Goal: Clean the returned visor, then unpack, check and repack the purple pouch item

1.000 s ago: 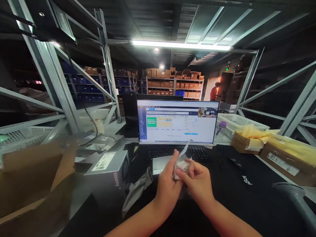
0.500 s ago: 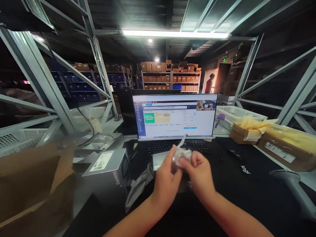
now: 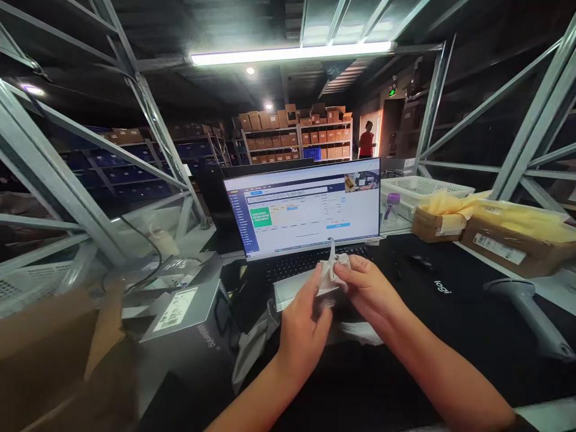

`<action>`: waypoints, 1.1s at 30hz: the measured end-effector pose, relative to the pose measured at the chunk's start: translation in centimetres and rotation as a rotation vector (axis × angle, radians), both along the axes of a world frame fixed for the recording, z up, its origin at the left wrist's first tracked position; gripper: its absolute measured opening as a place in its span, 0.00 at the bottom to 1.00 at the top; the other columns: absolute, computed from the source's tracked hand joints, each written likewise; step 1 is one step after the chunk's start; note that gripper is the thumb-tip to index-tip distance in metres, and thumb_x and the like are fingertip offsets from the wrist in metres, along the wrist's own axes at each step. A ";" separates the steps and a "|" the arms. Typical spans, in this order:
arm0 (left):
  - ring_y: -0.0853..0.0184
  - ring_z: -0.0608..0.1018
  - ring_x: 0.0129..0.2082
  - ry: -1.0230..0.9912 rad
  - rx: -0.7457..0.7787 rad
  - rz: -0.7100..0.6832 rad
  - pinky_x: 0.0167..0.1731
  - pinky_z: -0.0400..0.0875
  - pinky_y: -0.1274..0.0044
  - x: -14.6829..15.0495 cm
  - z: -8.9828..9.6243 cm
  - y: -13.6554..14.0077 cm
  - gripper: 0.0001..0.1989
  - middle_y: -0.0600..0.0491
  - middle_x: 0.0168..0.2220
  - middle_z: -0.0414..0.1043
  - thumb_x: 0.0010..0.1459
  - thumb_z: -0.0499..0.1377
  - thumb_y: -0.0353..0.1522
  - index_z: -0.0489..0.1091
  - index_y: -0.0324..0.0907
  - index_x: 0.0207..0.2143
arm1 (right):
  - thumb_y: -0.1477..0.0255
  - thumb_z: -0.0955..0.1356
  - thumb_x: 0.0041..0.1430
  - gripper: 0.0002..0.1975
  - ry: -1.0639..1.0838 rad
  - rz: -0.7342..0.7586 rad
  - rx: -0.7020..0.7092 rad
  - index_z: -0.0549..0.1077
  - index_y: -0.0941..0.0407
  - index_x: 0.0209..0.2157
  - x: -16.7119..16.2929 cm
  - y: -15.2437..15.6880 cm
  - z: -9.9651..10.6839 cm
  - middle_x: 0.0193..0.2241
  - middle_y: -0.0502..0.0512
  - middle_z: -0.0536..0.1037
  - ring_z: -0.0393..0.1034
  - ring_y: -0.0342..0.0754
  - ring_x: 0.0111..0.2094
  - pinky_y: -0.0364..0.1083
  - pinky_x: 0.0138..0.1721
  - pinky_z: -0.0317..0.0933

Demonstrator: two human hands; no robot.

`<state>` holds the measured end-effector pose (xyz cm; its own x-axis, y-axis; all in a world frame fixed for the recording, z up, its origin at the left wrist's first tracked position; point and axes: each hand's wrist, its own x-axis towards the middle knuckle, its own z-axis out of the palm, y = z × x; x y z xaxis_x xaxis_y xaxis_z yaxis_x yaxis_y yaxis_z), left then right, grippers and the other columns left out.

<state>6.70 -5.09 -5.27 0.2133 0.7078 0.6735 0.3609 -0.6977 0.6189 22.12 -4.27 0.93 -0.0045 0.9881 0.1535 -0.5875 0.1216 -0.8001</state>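
Observation:
Both hands meet in front of the monitor, over a black desk mat, on a small crumpled whitish wrapping [image 3: 338, 273] with a thin strip standing up from it. My left hand [image 3: 302, 327] pinches its left side between thumb and fingers. On the other side, my right hand [image 3: 368, 284] grips it with thumb and forefinger. Whatever the wrapping may hold inside is hidden. Just behind lies a flat pale box or card [image 3: 284, 293], partly covered by the left hand. A whitish sheet of film [image 3: 363, 332] rests beneath my right wrist.
A grey printed box [image 3: 186, 327], a crumpled grey bag [image 3: 252, 348] and an open cardboard carton [image 3: 49, 360] are on the left. Behind the hands stand a keyboard [image 3: 288, 267] and monitor [image 3: 306, 210]. To the right lie a barcode scanner [image 3: 524, 309] and cartons [image 3: 499, 246] with yellow packaging.
The view has swung right and tilted slightly. My right hand has shifted on the wrapping, which now looks more spread out. The whitish film under the right wrist shows more clearly.

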 end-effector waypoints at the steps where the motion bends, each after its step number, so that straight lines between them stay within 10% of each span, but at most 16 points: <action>1: 0.59 0.74 0.59 -0.008 -0.008 0.004 0.61 0.68 0.67 0.0 0.0 0.1 0.32 0.53 0.63 0.68 0.61 0.56 0.25 0.58 0.52 0.67 | 0.65 0.83 0.33 0.29 0.006 0.013 -0.018 0.60 0.55 0.18 0.0 0.1 0.0 0.20 0.46 0.69 0.61 0.42 0.23 0.42 0.27 0.56; 6: 0.58 0.73 0.60 -0.007 -0.019 0.026 0.61 0.67 0.65 0.2 0.0 0.6 0.29 0.49 0.62 0.69 0.61 0.55 0.26 0.61 0.48 0.65 | 0.65 0.84 0.32 0.22 0.033 0.053 -0.074 0.73 0.58 0.24 -0.1 0.7 -0.3 0.24 0.50 0.75 0.68 0.43 0.27 0.43 0.33 0.62; 10: 0.57 0.75 0.58 -0.005 0.022 0.080 0.63 0.66 0.62 -0.8 1.3 1.2 0.25 0.50 0.57 0.74 0.59 0.57 0.26 0.69 0.47 0.59 | 0.65 0.84 0.30 0.28 0.026 -0.019 -0.051 0.62 0.56 0.18 1.4 2.1 -0.5 0.20 0.46 0.69 0.63 0.41 0.24 0.42 0.29 0.60; 15: 0.56 0.75 0.58 -0.001 -0.020 0.145 0.66 0.59 0.57 -3.3 4.1 1.5 0.25 0.52 0.56 0.75 0.55 0.57 0.26 0.72 0.47 0.55 | 0.61 0.82 0.41 0.35 -0.214 -0.529 0.246 0.51 0.53 0.18 5.4 1.8 -0.1 0.17 0.43 0.61 0.61 0.42 0.23 0.44 0.30 0.61; 19: 0.58 0.77 0.56 0.210 0.022 -0.010 0.68 0.50 0.52 -4.2 5.3 1.2 0.25 0.52 0.56 0.75 0.56 0.57 0.26 0.72 0.48 0.56 | 0.64 0.74 0.58 0.27 -0.665 -0.920 0.522 0.53 0.53 0.19 6.4 -0.3 0.3 0.18 0.47 0.63 0.70 0.49 0.33 0.54 0.52 0.63; 26: 0.60 0.82 0.47 0.241 0.247 0.012 0.60 0.70 0.59 -3.7 4.8 1.1 0.22 0.51 0.48 0.81 0.52 0.60 0.24 0.76 0.44 0.50 | 0.67 0.71 0.59 0.24 -1.018 -0.258 0.682 0.53 0.54 0.19 3.9 -1.3 0.2 0.16 0.43 0.56 0.61 0.44 0.23 0.56 0.60 0.61; 33: 0.63 0.84 0.40 0.189 0.432 0.090 0.55 0.75 0.61 -4.2 5.0 1.0 0.18 0.52 0.42 0.83 0.51 0.62 0.23 0.77 0.42 0.45 | 0.68 0.70 0.60 0.22 -1.082 -0.414 0.613 0.53 0.53 0.20 5.6 -1.5 0.4 0.18 0.47 0.64 0.71 0.49 0.33 0.52 0.53 0.66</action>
<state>2.54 -4.06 -0.23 0.3108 0.3932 0.8653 0.5102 -0.8372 0.1972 27.71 -5.76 1.38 -0.1227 0.7175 0.6857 0.4823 0.6469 -0.5907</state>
